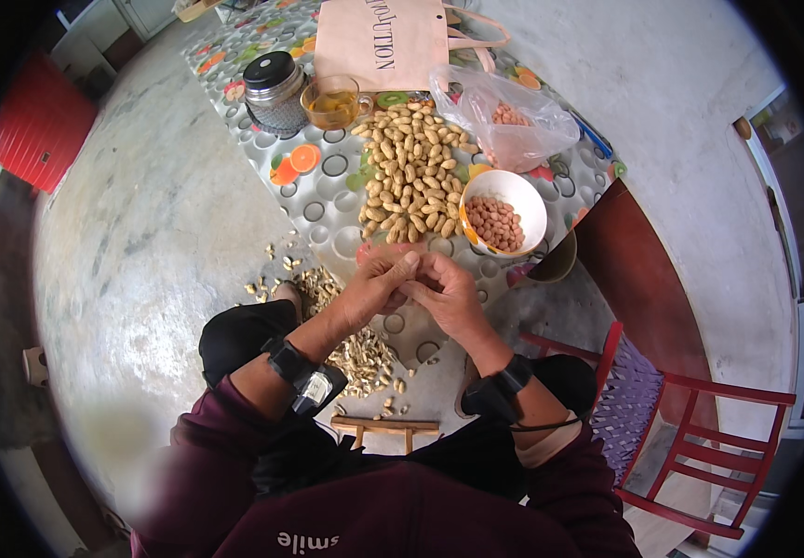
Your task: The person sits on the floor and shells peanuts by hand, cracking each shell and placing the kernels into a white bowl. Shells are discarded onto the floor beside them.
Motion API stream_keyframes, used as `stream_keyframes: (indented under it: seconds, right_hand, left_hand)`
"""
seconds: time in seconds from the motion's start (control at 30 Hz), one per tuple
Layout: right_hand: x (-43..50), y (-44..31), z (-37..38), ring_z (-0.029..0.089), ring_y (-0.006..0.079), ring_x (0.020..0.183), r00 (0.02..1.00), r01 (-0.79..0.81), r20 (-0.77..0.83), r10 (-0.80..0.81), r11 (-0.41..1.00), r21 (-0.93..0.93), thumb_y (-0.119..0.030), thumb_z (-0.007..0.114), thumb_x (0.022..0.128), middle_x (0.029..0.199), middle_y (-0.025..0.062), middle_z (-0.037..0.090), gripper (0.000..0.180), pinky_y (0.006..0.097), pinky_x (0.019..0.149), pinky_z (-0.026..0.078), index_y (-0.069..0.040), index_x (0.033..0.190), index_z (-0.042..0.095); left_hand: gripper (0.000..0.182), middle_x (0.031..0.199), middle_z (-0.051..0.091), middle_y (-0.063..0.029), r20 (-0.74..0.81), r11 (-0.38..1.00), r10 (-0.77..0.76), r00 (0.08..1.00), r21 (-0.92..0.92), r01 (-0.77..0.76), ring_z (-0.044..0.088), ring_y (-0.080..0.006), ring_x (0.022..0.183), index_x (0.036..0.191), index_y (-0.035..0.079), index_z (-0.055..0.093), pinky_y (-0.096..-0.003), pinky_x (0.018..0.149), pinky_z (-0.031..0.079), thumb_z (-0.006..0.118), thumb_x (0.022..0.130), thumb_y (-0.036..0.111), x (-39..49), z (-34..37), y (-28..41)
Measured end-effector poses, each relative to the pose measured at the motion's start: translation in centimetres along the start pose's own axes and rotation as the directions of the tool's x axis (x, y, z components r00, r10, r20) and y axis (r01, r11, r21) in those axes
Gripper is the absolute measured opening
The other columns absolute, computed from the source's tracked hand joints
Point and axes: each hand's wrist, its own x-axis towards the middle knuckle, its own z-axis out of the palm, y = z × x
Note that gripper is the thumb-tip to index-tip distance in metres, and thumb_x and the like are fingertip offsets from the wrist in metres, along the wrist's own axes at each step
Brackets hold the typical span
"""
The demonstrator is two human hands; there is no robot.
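Observation:
My left hand (pixel 378 284) and my right hand (pixel 446 286) meet over the near edge of the table, fingertips pinched together. Whatever lies between the fingers is hidden. Just beyond them spreads a pile of unshelled peanuts (pixel 412 174). To the right of the pile stands a white bowl with an orange patterned outside (pixel 529 202), partly filled with shelled pink peanut kernels (pixel 494 224). Behind the bowl sits a clear plastic bag (pixel 538 139) with more kernels inside. Broken peanut shells (pixel 363 363) lie heaped on the floor below my hands.
A black-lidded jar (pixel 275 94) and a glass cup of tea (pixel 333 104) stand at the table's left, before a pink tote bag (pixel 381 42) bearing writing. A blue pen-like object (pixel 592 136) lies at the right edge. A red chair with woven purple seat (pixel 629 397) stands right.

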Motion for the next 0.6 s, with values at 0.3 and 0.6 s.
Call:
stream_keyframes:
  seconds: [0.3, 0.6]
  right_hand:
    - [0.4, 0.9, -0.6, 0.055, 0.0043, 0.077, 0.998, 0.066, 0.012, -0.066, 0.998, 0.009, -0.003, 0.060, 0.090, 0.087, 0.0010, 0.060, 0.013, 0.0184, 0.065, 0.046, -0.001, 0.101, 0.053]
    - [0.4, 1.5, -0.9, 0.057, 0.0045, 0.077, 0.996, 0.089, -0.020, -0.090, 0.995, -0.034, -0.006, 0.063, 0.087, 0.084, 0.0018, 0.062, 0.013, 0.0205, 0.068, 0.048, -0.003, 0.095, 0.053]
  left_hand:
    - [0.042, 0.105, 0.059, -0.0009, 0.078, 0.968, 0.180, 0.981, 0.160, -0.191, 0.055, -0.0072, 0.096, 0.124, 0.001, 0.053, -0.0246, 0.085, 0.047, 0.065, 0.090, 0.024, 0.4, -0.1, -0.6]
    - [0.038, 0.102, 0.061, 0.0016, 0.074, 0.959, 0.136, 0.988, 0.240, -0.150, 0.054, -0.0060, 0.093, 0.121, 0.001, 0.056, -0.0242, 0.084, 0.046, 0.065, 0.090, 0.021, 0.0, -0.1, -0.7]
